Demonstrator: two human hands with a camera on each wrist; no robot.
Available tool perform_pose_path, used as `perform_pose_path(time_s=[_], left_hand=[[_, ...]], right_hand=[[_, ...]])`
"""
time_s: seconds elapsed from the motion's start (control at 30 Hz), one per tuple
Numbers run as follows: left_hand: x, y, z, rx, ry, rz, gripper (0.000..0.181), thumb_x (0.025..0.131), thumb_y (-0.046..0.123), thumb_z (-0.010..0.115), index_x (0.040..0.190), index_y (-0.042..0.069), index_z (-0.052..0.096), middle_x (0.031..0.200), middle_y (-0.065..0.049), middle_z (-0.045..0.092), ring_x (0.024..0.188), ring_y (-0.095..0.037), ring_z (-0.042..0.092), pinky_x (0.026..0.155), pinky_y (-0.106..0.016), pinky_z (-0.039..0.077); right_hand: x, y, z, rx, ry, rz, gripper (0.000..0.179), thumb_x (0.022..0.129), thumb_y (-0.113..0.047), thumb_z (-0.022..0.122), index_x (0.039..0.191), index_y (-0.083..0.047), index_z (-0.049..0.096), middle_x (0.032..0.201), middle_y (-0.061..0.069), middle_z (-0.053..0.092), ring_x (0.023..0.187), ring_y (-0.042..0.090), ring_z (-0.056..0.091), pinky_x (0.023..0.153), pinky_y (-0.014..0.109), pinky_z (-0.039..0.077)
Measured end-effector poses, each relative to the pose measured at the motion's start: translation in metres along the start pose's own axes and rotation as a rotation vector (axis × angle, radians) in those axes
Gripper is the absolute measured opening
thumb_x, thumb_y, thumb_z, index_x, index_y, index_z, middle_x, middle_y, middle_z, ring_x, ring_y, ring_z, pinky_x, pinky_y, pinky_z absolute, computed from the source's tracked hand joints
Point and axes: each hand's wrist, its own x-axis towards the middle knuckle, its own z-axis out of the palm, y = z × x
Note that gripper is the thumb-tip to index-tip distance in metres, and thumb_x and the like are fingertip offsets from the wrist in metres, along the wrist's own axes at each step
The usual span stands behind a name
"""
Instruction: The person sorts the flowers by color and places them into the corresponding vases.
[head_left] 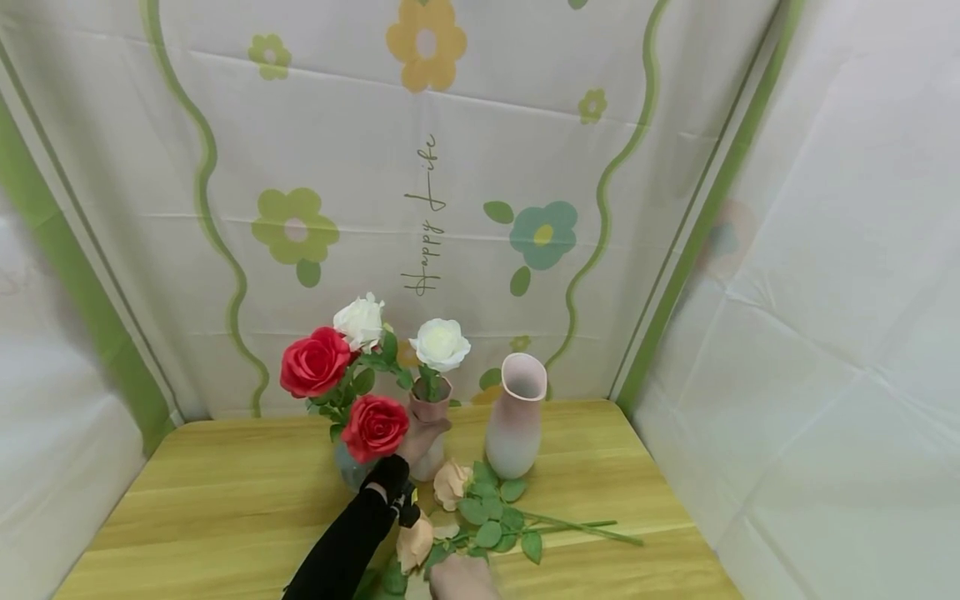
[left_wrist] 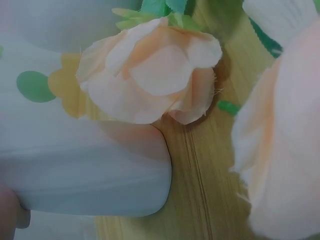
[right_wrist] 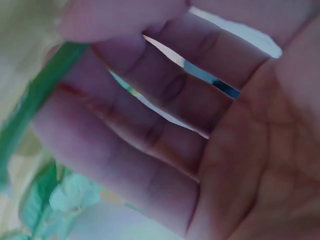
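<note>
My left hand (head_left: 422, 440) grips a slim pink-and-white vase (left_wrist: 95, 167) around its body, below the rim. One white rose (head_left: 441, 344) stands upright in that vase. At the bottom of the head view is my right hand (head_left: 463, 579). Its thumb and fingertips pinch a green stem (right_wrist: 30, 105) in the right wrist view; which flower it belongs to, I cannot tell. Close to the hands lie a peach rose (head_left: 452, 485) beside the gripped vase and another peach rose (head_left: 415, 542) nearer the front, their leaves around my right hand.
Left of the gripped vase, a bluish vase (head_left: 351, 468) holds red roses (head_left: 318, 362) and a white rose (head_left: 360, 322). A wider pink-and-white vase (head_left: 513, 433) stands upright on the right. Loose green stems (head_left: 577, 527) lie across the wooden table (head_left: 225, 500). A patterned curtain (head_left: 360, 167) hangs behind.
</note>
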Motion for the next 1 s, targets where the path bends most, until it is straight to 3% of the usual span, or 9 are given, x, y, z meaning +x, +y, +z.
perform_pose_path(time_s=[0.13, 0.23, 0.33, 0.43, 0.53, 0.6, 0.67, 0.83, 1.0], left_hand=[[-0.001, 0.004, -0.001, 0.002, -0.006, -0.009, 0.106, 0.082, 0.026, 0.079, 0.158, 0.006, 0.007, 0.157, -0.023, 0.021, 0.144, -0.038, 0.021, 0.113, -0.055, 0.03], [-0.014, 0.046, -0.003, 0.035, -0.004, -0.078, 0.099, 0.082, 0.014, 0.077, 0.155, -0.004, 0.012, 0.154, -0.029, 0.025, 0.14, -0.044, 0.024, 0.112, -0.058, 0.03], [-0.017, 0.055, -0.003, 0.058, -0.005, -0.08, 0.096, 0.084, 0.012, 0.076, 0.154, -0.005, 0.013, 0.153, -0.029, 0.026, 0.14, -0.044, 0.026, 0.111, -0.056, 0.031], [-0.004, 0.007, 0.0, 0.033, -0.003, 0.013, 0.101, 0.085, 0.021, 0.077, 0.157, 0.002, 0.009, 0.156, -0.025, 0.024, 0.142, -0.04, 0.024, 0.111, -0.052, 0.034], [0.025, -0.078, 0.006, 0.024, -0.004, 0.087, 0.106, 0.087, 0.028, 0.077, 0.16, 0.016, 0.002, 0.16, -0.013, 0.02, 0.145, -0.027, 0.022, 0.109, -0.04, 0.038], [0.039, -0.115, 0.007, 0.039, -0.009, 0.129, 0.105, 0.088, 0.029, 0.076, 0.16, 0.02, 0.0, 0.161, -0.01, 0.018, 0.145, -0.022, 0.022, 0.106, -0.034, 0.041], [0.03, -0.083, 0.005, 0.058, 0.0, 0.072, 0.104, 0.088, 0.023, 0.076, 0.159, 0.013, 0.002, 0.159, -0.014, 0.021, 0.144, -0.028, 0.024, 0.106, -0.04, 0.042], [-0.014, 0.049, -0.001, 0.078, 0.024, -0.103, 0.098, 0.081, 0.013, 0.076, 0.155, -0.003, 0.013, 0.152, -0.029, 0.03, 0.139, -0.044, 0.028, 0.11, -0.059, 0.032], [-0.009, 0.018, 0.001, 0.024, 0.021, -0.012, 0.105, 0.082, 0.027, 0.079, 0.158, 0.006, 0.009, 0.155, -0.023, 0.027, 0.142, -0.038, 0.026, 0.111, -0.053, 0.034]], right_hand=[[-0.006, 0.004, -0.008, -0.096, 0.06, -0.004, 0.051, 0.089, -0.014, 0.072, 0.049, -0.015, 0.041, 0.045, -0.002, 0.034, 0.039, 0.009, 0.032, 0.036, 0.023, 0.029], [-0.008, 0.009, -0.013, -0.153, 0.087, 0.027, 0.043, 0.088, -0.013, 0.073, 0.051, -0.016, 0.051, 0.048, -0.003, 0.042, 0.042, 0.009, 0.041, 0.037, 0.024, 0.04], [-0.01, 0.014, -0.016, -0.197, 0.117, 0.072, 0.036, 0.086, -0.012, 0.074, 0.055, -0.017, 0.057, 0.053, -0.004, 0.047, 0.046, 0.011, 0.048, 0.041, 0.03, 0.048], [-0.011, 0.019, -0.019, -0.186, 0.161, 0.092, 0.038, 0.083, -0.009, 0.076, 0.053, -0.017, 0.056, 0.053, -0.004, 0.047, 0.045, 0.012, 0.048, 0.04, 0.03, 0.048], [-0.013, 0.022, -0.023, -0.145, 0.191, 0.069, 0.042, 0.08, -0.005, 0.078, 0.048, -0.018, 0.054, 0.049, -0.006, 0.045, 0.042, 0.01, 0.045, 0.036, 0.028, 0.043], [-0.014, 0.024, -0.026, -0.117, 0.2, 0.041, 0.042, 0.077, -0.002, 0.079, 0.047, -0.018, 0.055, 0.046, -0.009, 0.043, 0.04, 0.009, 0.042, 0.034, 0.025, 0.039], [-0.014, 0.025, -0.029, -0.101, 0.209, 0.006, 0.04, 0.074, 0.0, 0.079, 0.047, -0.019, 0.057, 0.046, -0.01, 0.042, 0.04, 0.007, 0.041, 0.035, 0.023, 0.037], [-0.016, 0.03, -0.041, -0.122, 0.257, -0.128, 0.047, 0.07, 0.001, 0.077, 0.043, -0.019, 0.045, 0.046, -0.014, 0.023, 0.045, 0.003, 0.018, 0.041, 0.018, 0.019], [-0.02, 0.033, -0.055, -0.294, 0.395, -0.337, 0.062, 0.077, 0.003, 0.072, 0.056, -0.02, 0.018, 0.059, -0.008, 0.004, 0.055, 0.008, 0.001, 0.05, 0.023, 0.005]])
